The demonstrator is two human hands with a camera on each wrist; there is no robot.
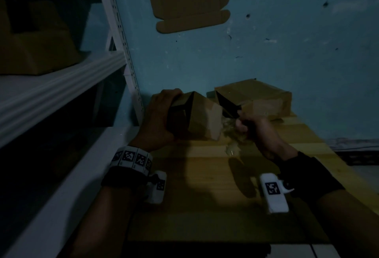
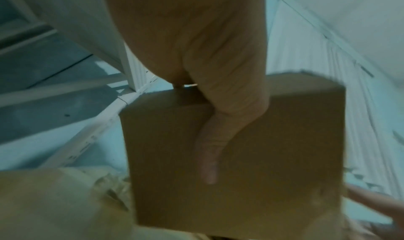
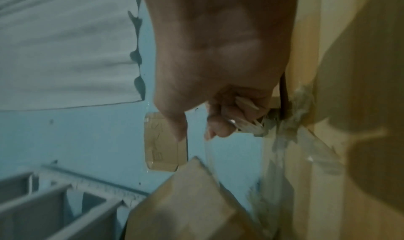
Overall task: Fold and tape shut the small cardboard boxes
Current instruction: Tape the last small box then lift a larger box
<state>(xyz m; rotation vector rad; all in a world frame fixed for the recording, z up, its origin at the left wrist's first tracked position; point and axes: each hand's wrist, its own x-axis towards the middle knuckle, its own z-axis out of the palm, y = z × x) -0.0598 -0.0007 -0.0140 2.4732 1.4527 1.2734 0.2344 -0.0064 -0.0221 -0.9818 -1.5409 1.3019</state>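
Observation:
A small brown cardboard box point(image 1: 196, 118) is lifted just above the wooden table point(image 1: 215, 186), one end open and dark. My left hand point(image 1: 158, 118) grips its left side; in the left wrist view one finger point(image 2: 210, 148) lies across the box's face point(image 2: 262, 157). A band of clear tape covers the box's right end, and a crumpled strand of tape point(image 1: 229, 132) runs from it to my right hand point(image 1: 252, 132). That hand is curled round a black knife point(image 1: 226, 105) with the blade pointing up-left at the tape. The right wrist view shows its fingers point(image 3: 229, 117) bunched on crumpled tape point(image 3: 290, 115).
A second, taped box point(image 1: 256, 99) lies at the back of the table against the blue wall. A flat cardboard blank point(image 1: 190, 1) hangs on the wall above. A white metal shelf point(image 1: 61, 85) with a box point(image 1: 34, 48) on it stands at the left.

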